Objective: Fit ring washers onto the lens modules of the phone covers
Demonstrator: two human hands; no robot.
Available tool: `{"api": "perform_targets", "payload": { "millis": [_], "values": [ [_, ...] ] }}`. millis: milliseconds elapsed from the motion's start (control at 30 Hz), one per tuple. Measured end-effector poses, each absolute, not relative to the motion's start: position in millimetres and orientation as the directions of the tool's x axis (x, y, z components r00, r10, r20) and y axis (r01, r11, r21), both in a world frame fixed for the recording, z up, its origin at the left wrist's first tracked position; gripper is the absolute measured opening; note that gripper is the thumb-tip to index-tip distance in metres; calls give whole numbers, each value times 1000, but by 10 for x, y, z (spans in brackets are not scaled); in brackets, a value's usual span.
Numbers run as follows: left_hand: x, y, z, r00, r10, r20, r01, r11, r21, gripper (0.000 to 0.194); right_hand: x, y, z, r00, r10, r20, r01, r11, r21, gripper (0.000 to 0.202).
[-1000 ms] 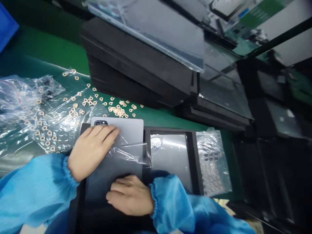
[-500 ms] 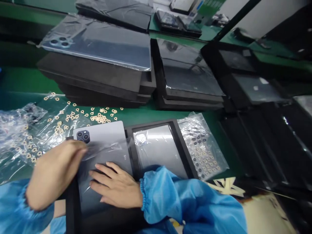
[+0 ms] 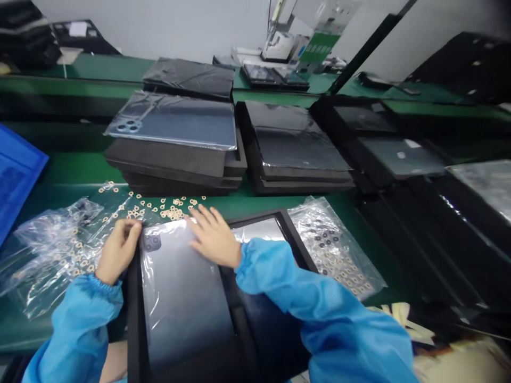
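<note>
A grey tablet back panel (image 3: 183,298) with a camera cluster lies in a black foam tray (image 3: 134,324) in front of me, a shiny clear plastic film (image 3: 154,276) over it. My left hand (image 3: 118,247) is closed at the panel's upper left corner, thumb against curled fingers at the film's edge; the fingertips are partly hidden. My right hand (image 3: 215,239) lies open across the upper right of the panel, fingers spread. Beside it, a second panel (image 3: 259,230) sits in the same tray, partly covered by my right sleeve.
Small tan ring-shaped pieces (image 3: 172,214) and a crumpled plastic bag (image 3: 56,229) lie at the left. A bag of rings (image 3: 339,255) is at the right. Foam stacks bear a blue-grey panel (image 3: 179,119) and a dark panel (image 3: 295,138). A blue bin (image 3: 19,175) stands far left.
My left hand has moved up to the panel's corner, bringing the film down over the camera area. My right hand has slid from mid-panel to its upper right. The view has tilted up.
</note>
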State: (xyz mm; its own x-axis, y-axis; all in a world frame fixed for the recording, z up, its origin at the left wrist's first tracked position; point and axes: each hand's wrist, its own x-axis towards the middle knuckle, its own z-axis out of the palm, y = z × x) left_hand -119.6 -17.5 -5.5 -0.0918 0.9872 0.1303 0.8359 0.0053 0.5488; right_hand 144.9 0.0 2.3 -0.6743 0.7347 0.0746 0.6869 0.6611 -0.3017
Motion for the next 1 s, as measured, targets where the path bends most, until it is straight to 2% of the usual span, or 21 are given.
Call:
{"api": "perform_targets", "payload": {
  "millis": [67,133,200,267,333,400,467,533,600,667,800,1000],
  "values": [
    [-1191,-195,-43,-31,995,99,817,-32,576,42,1451,248,110,-629,774,67,731,619,-288,39],
    [-1173,-261,10,14,994,111,809,-77,583,47,1457,306,185,-653,752,91,709,650,-275,31],
    [-1142,-389,77,42,989,139,803,-116,585,48,1485,193,215,-692,713,113,672,693,-262,30],
    [-1100,-574,116,73,983,171,810,-158,565,40,1552,-9,197,-725,675,139,631,731,-260,34],
    [-1052,-791,99,102,966,239,861,-206,465,34,1671,-202,156,-723,672,159,624,735,-266,48],
    [-1008,-1011,20,151,943,296,920,-243,306,50,1856,-324,117,-672,723,161,670,686,-284,58],
    [-980,-1212,-99,240,930,279,936,-298,187,62,2113,-371,84,-577,798,171,736,600,-314,55],
    [-980,-1362,-224,307,927,215,928,-342,149,67,2410,-380,57,-449,867,214,795,497,-348,44],
    [-1013,-1433,-324,304,938,165,932,-329,153,70,2680,-390,37,-340,906,252,835,414,-363,33],
    [-1072,-1424,-382,293,946,139,930,-316,187,73,2855,-422,25,-302,919,254,852,380,-360,27],
    [-1221,-1307,-384,317,936,153,898,-348,270,76,2850,-484,-5,-425,886,185,815,463,-348,20],
    [-1260,-1242,-208,190,944,269,936,-257,239,68,2548,-209,-91,-531,846,39,810,521,-269,29]
  ]
}}
